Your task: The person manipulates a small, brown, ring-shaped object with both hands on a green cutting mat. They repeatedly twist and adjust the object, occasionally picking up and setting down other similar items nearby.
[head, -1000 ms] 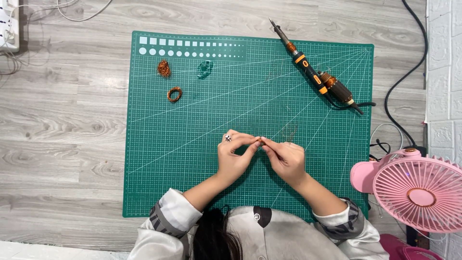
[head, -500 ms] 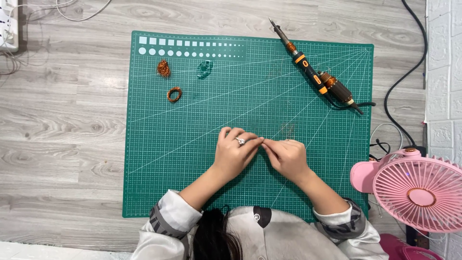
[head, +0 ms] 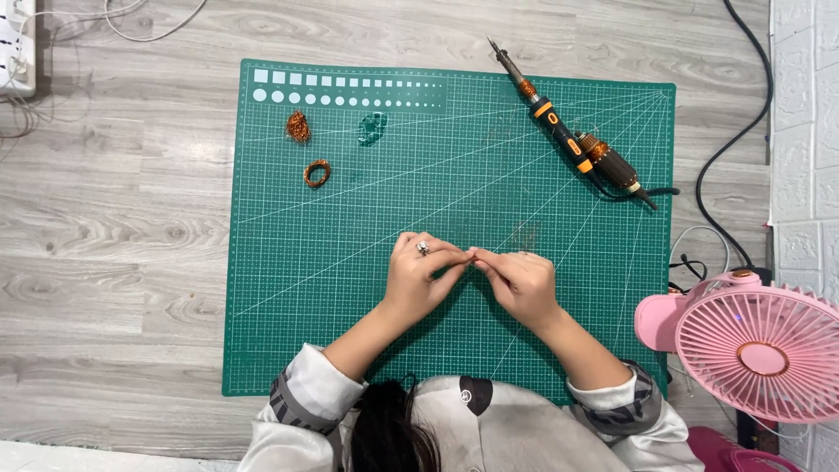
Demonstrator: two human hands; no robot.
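Two hands pinched together over a green cutting mat.

The left hand (head: pixel 418 278) and right hand (head: pixel 523 281) meet fingertip to fingertip, closed on something too small to identify, mid-mat (head: pixel 288 332); copper wire coils (head: pixel 316 172) lie far left, a soldering iron (head: pixel 568 140) upper right, a pink fan (head: pixel 759 345) beside.

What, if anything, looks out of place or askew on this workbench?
Little stands out. The soldering iron lies diagonally across the green cutting mat's top right corner. The left hand and right hand meet fingertip to fingertip mid-mat.
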